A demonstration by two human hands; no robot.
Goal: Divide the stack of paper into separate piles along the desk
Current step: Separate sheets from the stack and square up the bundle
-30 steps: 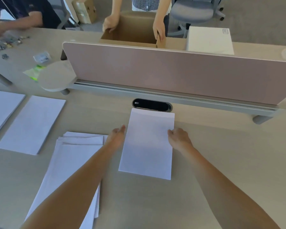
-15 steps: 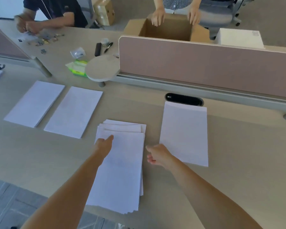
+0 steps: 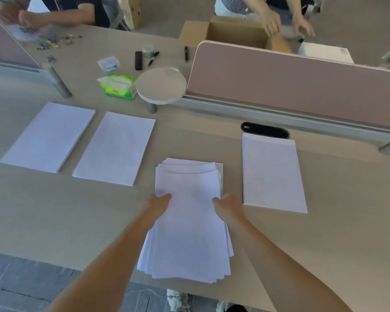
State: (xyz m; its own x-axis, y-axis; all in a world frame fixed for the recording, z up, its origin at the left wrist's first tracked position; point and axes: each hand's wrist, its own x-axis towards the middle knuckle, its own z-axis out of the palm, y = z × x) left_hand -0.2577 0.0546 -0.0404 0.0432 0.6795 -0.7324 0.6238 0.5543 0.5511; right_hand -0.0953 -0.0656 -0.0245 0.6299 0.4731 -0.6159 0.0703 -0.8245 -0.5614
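I have both hands on the loose stack of paper (image 3: 187, 221), which lies at the near edge of the tabletop (image 3: 43, 210), its bottom sheets fanned and reaching right to that edge. My left hand (image 3: 157, 204) clasps the stack's left edge with the thumb on top of the sheets; my right hand (image 3: 229, 204) clasps the right edge the same way. Whether the fingers are under the sheets I cannot tell.

3 neat piles already lie apart on the tabletop. The right pile (image 3: 273, 174) sits just beside the stack, its far edge touching the black cable slot (image 3: 265, 130) below the pink divider (image 3: 302, 86). The middle pile (image 3: 115, 148) and the left pile (image 3: 49, 137) lie side by side toward the left edge, with a narrow gap between them.

Bare tabletop shows right of the right pile and along the near edge at left.
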